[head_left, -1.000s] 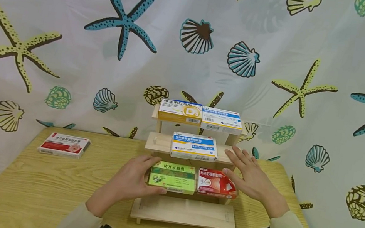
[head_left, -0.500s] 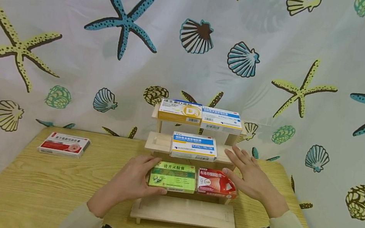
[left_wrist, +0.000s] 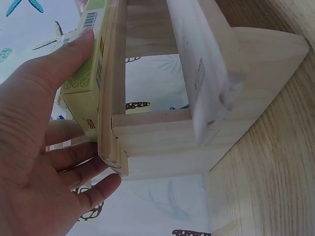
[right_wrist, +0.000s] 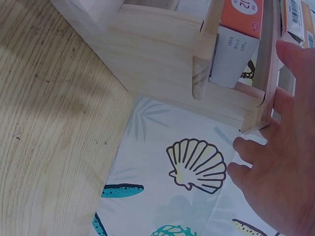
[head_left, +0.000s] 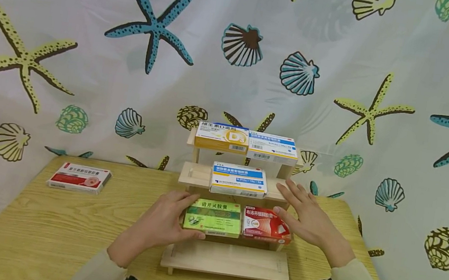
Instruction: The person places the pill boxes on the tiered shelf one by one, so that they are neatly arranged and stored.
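A green medicine box (head_left: 212,219) lies on the third tier of a stepped wooden rack (head_left: 226,261). My left hand (head_left: 161,219) holds this box at its left end; in the left wrist view the thumb (left_wrist: 74,54) lies on its front edge, and the other fingers reach behind, by the tier's end. Right beside it is a red medicine box (head_left: 266,225). My right hand (head_left: 314,219) is spread at the rack's right side, thumb by the red box's upper corner and fingertips near the middle tier's end. In the right wrist view, its fingers (right_wrist: 248,150) hold nothing.
On the middle tier sits a blue-and-white box (head_left: 238,180). The top tier bears a yellow vitamin D box (head_left: 222,138) and another blue-and-white box (head_left: 272,147). A red-and-white box (head_left: 79,178) lies left on the wooden table (head_left: 65,227). A patterned curtain (head_left: 231,93) hangs behind.
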The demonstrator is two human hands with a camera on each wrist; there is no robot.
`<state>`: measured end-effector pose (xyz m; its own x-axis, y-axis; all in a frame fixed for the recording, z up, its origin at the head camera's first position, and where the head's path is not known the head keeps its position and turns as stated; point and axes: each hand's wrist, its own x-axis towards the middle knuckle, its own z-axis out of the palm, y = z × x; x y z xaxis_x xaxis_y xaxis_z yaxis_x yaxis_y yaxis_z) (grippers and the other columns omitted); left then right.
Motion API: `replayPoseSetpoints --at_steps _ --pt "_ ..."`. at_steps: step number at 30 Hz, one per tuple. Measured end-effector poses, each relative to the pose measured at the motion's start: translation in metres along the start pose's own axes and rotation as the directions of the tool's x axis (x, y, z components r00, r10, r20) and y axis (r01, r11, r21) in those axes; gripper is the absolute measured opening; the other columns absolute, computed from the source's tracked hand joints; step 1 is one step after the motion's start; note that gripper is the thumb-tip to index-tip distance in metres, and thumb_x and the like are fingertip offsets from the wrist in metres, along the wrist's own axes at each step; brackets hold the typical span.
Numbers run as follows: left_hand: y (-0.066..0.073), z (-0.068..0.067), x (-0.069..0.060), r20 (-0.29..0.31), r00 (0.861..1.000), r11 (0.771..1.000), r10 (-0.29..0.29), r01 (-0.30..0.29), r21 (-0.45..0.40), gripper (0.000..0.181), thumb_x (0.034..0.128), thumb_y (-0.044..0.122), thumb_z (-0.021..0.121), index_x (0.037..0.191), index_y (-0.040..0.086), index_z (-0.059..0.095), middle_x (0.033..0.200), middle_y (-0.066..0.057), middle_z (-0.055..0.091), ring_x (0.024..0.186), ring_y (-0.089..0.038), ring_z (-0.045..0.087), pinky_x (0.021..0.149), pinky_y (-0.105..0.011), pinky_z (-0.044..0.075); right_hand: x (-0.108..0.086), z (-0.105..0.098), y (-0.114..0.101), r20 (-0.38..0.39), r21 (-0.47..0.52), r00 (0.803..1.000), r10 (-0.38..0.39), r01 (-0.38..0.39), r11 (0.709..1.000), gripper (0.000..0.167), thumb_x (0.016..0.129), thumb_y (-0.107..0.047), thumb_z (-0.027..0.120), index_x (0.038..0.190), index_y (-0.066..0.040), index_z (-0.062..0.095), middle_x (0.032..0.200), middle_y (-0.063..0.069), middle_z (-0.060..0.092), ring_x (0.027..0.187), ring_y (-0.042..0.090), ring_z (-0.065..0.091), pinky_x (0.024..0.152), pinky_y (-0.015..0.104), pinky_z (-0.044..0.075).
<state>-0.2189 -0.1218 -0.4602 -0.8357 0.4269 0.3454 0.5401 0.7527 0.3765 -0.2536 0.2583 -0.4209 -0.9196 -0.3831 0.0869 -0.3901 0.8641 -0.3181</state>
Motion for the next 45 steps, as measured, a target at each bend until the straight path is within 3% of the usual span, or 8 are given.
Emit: replayPoseSetpoints --at_steps 11,25,34,39,45 --pt "0.002 -0.001 -0.004 0.010 1.000 1.000 -0.014 0.014 -0.025 0.093 0.0782 0.056 0.090 0.147 0.001 0.059 0.146 -0.024 0.060 0.133 -0.045 0.058 0.109 -0.061 0.051 -0.001 0.001 0.000 0.004 0.004 1.000 0.002 -0.002 1.000 0.074 0.106 -0.058 0.048 0.168 -0.024 0.029 0.177 0.009 0.018 0.162 0.046 0.015 0.130 0.065 0.011" --pt "-0.001 0.003 -0.005 -0.046 0.999 1.000 0.018 -0.019 -0.023 0.089 0.0787 0.055 0.090 0.145 0.004 0.062 0.145 -0.023 0.060 0.132 -0.043 0.060 0.108 -0.059 0.052 0.000 -0.001 -0.001 0.001 0.002 1.000 0.000 0.000 1.000 0.074 0.106 -0.057 0.049 0.168 -0.024 0.029 0.177 0.010 0.018 0.162 0.046 0.016 0.130 0.066 0.013" --pt "-0.005 0.000 -0.009 -0.030 0.999 0.995 0.037 -0.039 -0.093 0.090 0.0784 0.050 0.091 0.149 0.005 0.059 0.152 -0.021 0.055 0.138 -0.044 0.056 0.111 -0.060 0.050 0.000 0.000 0.000 0.004 0.003 1.000 0.005 -0.005 1.000 0.074 0.106 -0.058 0.049 0.168 -0.024 0.028 0.178 0.009 0.017 0.162 0.046 0.016 0.130 0.065 0.012" --pt "-0.009 -0.005 -0.017 -0.014 1.000 0.989 0.027 -0.029 -0.146 0.084 0.0873 0.051 0.084 0.152 0.007 0.055 0.157 -0.020 0.052 0.142 -0.045 0.053 0.113 -0.063 0.047 0.000 0.000 0.000 0.001 0.004 1.000 0.003 -0.003 1.000 0.074 0.106 -0.057 0.049 0.168 -0.024 0.029 0.178 0.009 0.017 0.162 0.046 0.016 0.130 0.065 0.013" --pt "-0.021 -0.007 -0.026 -0.116 0.992 0.979 0.045 -0.066 -0.190 0.068 0.0925 0.036 0.082 0.149 0.008 0.058 0.151 -0.017 0.060 0.138 -0.042 0.058 0.110 -0.060 0.051 0.000 0.000 0.000 0.000 0.000 1.000 0.002 -0.002 1.000 0.074 0.105 -0.058 0.050 0.168 -0.024 0.029 0.178 0.010 0.017 0.162 0.047 0.016 0.130 0.065 0.013"
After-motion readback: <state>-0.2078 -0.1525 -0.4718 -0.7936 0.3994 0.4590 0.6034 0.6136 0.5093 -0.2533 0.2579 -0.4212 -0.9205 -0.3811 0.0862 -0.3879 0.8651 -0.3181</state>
